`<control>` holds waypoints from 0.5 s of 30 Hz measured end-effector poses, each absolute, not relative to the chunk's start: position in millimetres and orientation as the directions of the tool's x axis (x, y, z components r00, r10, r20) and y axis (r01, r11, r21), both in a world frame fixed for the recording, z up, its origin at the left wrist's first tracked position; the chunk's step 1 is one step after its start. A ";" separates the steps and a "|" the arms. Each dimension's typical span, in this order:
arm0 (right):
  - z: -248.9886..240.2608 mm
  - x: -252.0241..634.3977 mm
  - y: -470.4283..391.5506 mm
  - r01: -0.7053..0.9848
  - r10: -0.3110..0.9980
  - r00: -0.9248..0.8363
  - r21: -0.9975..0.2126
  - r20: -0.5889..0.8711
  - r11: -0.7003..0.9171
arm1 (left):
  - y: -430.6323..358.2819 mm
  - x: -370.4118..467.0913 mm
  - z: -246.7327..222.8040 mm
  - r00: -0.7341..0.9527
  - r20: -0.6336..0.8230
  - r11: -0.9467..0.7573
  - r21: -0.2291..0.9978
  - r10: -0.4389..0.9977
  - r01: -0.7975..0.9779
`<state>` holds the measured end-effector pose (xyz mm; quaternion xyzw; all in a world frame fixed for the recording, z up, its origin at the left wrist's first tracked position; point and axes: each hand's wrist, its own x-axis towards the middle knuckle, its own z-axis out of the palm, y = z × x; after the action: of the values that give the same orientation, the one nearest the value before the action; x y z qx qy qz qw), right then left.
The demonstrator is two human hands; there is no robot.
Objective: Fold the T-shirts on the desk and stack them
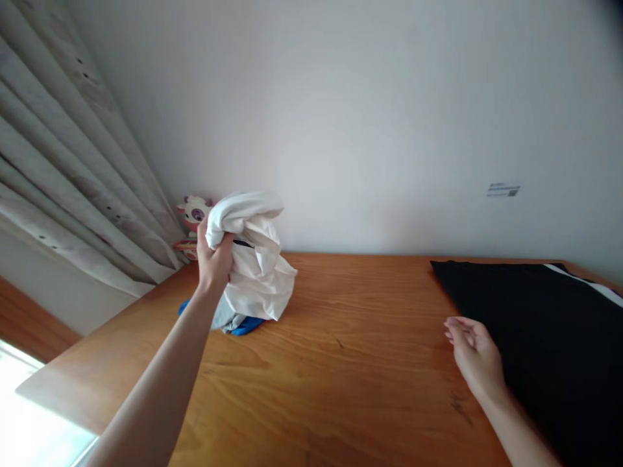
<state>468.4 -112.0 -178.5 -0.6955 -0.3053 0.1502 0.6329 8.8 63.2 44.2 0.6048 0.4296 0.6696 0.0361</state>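
My left hand is raised above the left part of the table, closed on a bunched white garment. The folds droop to the right of my fingers, and a small dark patch shows among them. Behind and below it lies a pile of blue and grey clothing, partly covered from sight. My right hand hovers over the table by the left edge of a black cloth with a white stripe. Its fingers are loosely curled towards the thumb, with nothing visible in them.
The wooden table reaches back to a pale wall. A cow figurine stands in the back left corner, beside a long patterned curtain. A small printed label is on the wall at the right.
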 end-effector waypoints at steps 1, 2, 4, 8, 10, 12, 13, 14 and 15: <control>-177.4 467.7 -112.7 0.242 0.617 0.766 -0.970 0.178 -0.020 | 69.2 -5.1 46.5 -0.211 0.810 -0.605 0.557 0.547 0.569; -176.3 467.2 -113.4 0.245 0.621 0.764 -0.969 0.175 -0.029 | 73.9 -17.2 44.3 -0.146 0.809 -0.557 0.510 0.569 0.656; -174.7 466.6 -114.4 0.244 0.625 0.764 -0.969 0.160 -0.050 | 77.7 -34.2 26.2 -0.012 0.696 -0.399 0.426 0.718 0.812; -177.3 469.0 -114.6 0.250 0.628 0.765 -0.964 0.140 -0.089 | 63.5 -40.7 -40.4 -0.002 0.314 -0.068 0.210 0.950 0.975; -180.5 471.3 -114.8 0.258 0.633 0.761 -0.962 0.142 -0.094 | 53.8 -39.5 -64.8 -0.007 0.295 -0.041 0.155 0.955 0.987; -183.3 473.1 -115.4 0.264 0.635 0.760 -0.958 0.138 -0.108 | 47.8 -42.4 -72.8 -0.003 0.294 -0.031 0.111 0.956 0.993; -184.3 473.6 -115.7 0.267 0.636 0.759 -0.957 0.136 -0.114 | 46.5 -45.9 -71.3 -0.007 0.286 -0.019 0.088 0.958 0.996; -185.2 473.9 -116.0 0.269 0.637 0.759 -0.956 0.136 -0.117 | 46.0 -50.5 -67.6 -0.011 0.273 -0.006 0.063 0.962 0.998; -186.0 474.1 -115.9 0.273 0.639 0.757 -0.955 0.138 -0.117 | 46.0 -55.4 -62.9 -0.019 0.262 0.010 0.037 0.965 0.999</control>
<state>474.1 -115.9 -186.0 -0.7309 -0.3121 0.1561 0.5866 -55.4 46.0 -62.9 0.6955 0.7060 0.1059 -0.0810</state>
